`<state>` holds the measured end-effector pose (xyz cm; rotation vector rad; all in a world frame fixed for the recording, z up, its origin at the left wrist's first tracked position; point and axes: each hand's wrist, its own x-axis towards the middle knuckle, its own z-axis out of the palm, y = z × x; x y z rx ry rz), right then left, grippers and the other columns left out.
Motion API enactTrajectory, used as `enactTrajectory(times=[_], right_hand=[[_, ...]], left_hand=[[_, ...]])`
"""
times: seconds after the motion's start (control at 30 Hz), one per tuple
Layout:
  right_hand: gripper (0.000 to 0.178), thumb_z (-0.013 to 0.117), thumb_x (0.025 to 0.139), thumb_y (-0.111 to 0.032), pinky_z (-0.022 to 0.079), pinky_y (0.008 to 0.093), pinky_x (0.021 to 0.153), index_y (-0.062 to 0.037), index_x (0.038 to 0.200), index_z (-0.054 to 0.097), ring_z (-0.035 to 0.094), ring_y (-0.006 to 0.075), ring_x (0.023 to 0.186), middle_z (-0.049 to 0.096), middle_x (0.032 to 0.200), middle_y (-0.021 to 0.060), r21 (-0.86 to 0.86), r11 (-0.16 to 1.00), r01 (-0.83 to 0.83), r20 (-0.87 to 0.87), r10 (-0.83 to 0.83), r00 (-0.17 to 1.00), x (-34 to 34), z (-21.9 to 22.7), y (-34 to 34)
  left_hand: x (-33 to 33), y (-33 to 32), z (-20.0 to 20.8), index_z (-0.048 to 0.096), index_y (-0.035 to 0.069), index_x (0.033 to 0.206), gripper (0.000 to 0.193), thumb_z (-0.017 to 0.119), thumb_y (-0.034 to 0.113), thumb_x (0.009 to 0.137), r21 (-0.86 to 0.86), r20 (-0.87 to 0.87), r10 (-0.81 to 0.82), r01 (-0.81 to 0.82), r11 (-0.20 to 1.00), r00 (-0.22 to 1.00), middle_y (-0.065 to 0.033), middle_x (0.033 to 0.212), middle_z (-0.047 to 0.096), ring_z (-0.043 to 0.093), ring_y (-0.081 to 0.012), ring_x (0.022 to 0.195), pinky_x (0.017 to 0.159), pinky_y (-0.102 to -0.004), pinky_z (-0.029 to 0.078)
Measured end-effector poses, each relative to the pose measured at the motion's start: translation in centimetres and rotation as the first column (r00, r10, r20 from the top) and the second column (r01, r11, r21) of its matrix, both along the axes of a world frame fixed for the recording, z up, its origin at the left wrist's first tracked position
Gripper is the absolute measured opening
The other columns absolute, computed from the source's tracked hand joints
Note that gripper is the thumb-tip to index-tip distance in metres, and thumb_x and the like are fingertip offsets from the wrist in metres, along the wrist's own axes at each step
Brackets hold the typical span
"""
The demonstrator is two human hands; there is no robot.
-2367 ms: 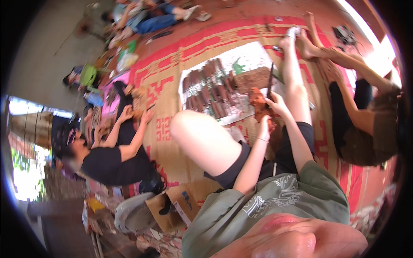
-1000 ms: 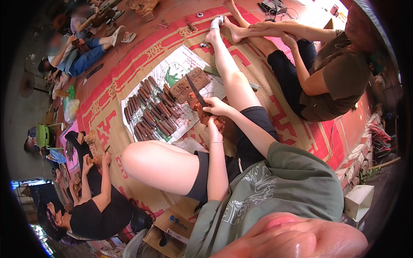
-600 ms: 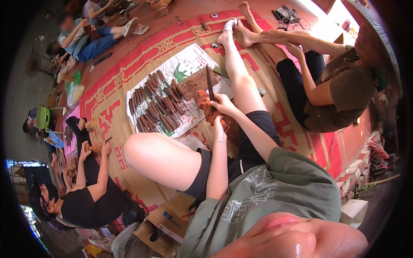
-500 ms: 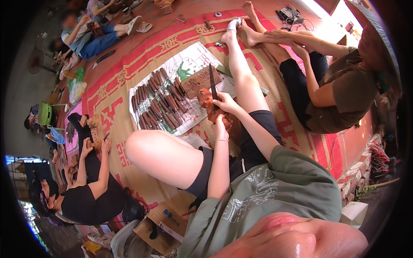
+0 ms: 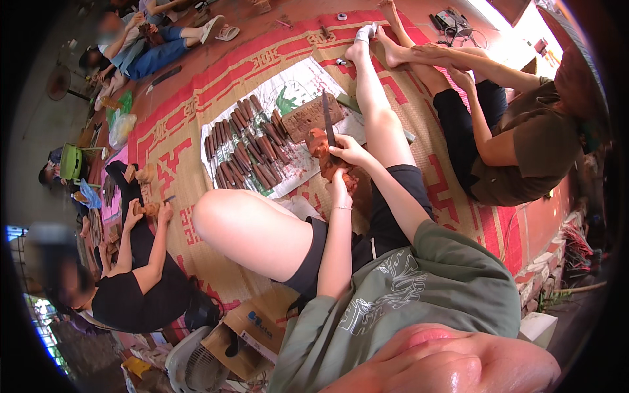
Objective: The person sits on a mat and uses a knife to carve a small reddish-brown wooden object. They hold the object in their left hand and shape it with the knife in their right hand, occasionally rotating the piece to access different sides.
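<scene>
A reddish-brown wood carving (image 5: 320,145) with a rounded, uneven shape is held above my lap, between my thighs. My left hand (image 5: 341,190) is closed around its lower end. In my right hand (image 5: 352,152) is a long, dark, tapered tool (image 5: 328,116), its narrow end pointing away from me. The tool lies against or just over the carving's right side; its working end is hidden by fingers. Beyond the carving, a brown wooden board (image 5: 308,122) rests on a printed white sheet (image 5: 308,73). Rows of several wooden-handled tools (image 5: 252,147) cover that sheet's left part.
A red-and-tan woven mat (image 5: 177,137) lies beneath. One person (image 5: 141,288) works on a wooden piece at left; another person (image 5: 524,144) sits close at right. Near my left hip are a cardboard box (image 5: 259,327) and a fan (image 5: 190,360). More people sit at the far left.
The whole view has shifted slightly, with the mat and tools a little further right. Both hands keep their grips on the carving and the dark tool, which have barely moved relative to each other.
</scene>
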<state>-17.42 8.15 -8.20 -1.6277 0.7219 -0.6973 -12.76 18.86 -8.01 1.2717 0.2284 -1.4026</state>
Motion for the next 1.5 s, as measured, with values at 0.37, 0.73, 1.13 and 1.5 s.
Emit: enactTrajectory(times=[0.37, 0.73, 1.13, 1.5], right_hand=[[0.022, 0.061, 0.074, -0.008, 0.044, 0.0317, 0.068, 0.0016, 0.094, 0.057, 0.056, 0.0186, 0.071, 0.06, 0.077, 0.0161, -0.119, 0.993, 0.007, 0.005, -0.006, 1.0, 0.4, 0.3, 0.9], [0.022, 0.061, 0.075, -0.008, 0.045, 0.0313, 0.062, 0.0017, 0.095, 0.056, 0.055, 0.0185, 0.064, 0.059, 0.072, 0.0144, -0.195, 0.98, 0.032, -0.114, -0.055, 0.992, 0.3, 0.4, -0.1], [0.021, 0.057, 0.079, -0.002, 0.046, 0.0264, 0.068, 0.0018, 0.099, 0.055, 0.054, 0.0104, 0.076, 0.06, 0.078, 0.0069, 0.049, 0.99, 0.134, 0.005, -0.134, 0.991, -0.9, 1.1, -1.9], [0.021, 0.06, 0.08, -0.013, 0.044, 0.0257, 0.061, 0.0016, 0.094, 0.057, 0.049, 0.0071, 0.069, 0.057, 0.074, 0.0033, 0.079, 0.991, 0.109, -0.082, -0.103, 0.991, -0.9, -0.2, -2.3]], left_hand=[[0.4, -0.4, -1.0, 0.044, -0.003, 0.081, 0.032, 0.064, 0.016, 0.066, -0.018, -0.047, 0.049, -0.05, 0.999, 0.998, -0.0073, 0.056, 0.053, 0.055, -0.017, 0.043, 0.038, -0.0246, 0.044], [0.1, -0.7, -0.2, 0.057, 0.005, 0.078, 0.018, 0.054, 0.022, 0.074, -0.01, 0.01, -0.004, 0.005, 1.0, 1.0, -0.0044, 0.058, 0.055, 0.056, -0.0156, 0.049, 0.041, -0.0223, 0.043], [-0.9, -0.9, -0.5, 0.053, 0.001, 0.079, 0.022, 0.059, 0.02, 0.071, 0.019, 0.009, 0.083, -0.083, 0.996, 0.997, -0.0077, 0.057, 0.054, 0.057, -0.0179, 0.047, 0.041, -0.025, 0.045], [-0.4, -0.6, -1.2, 0.055, 0.005, 0.08, 0.021, 0.061, 0.021, 0.07, -0.065, -0.03, 0.085, -0.086, 0.994, 0.996, -0.0063, 0.061, 0.057, 0.058, -0.0168, 0.049, 0.041, -0.0234, 0.045]])
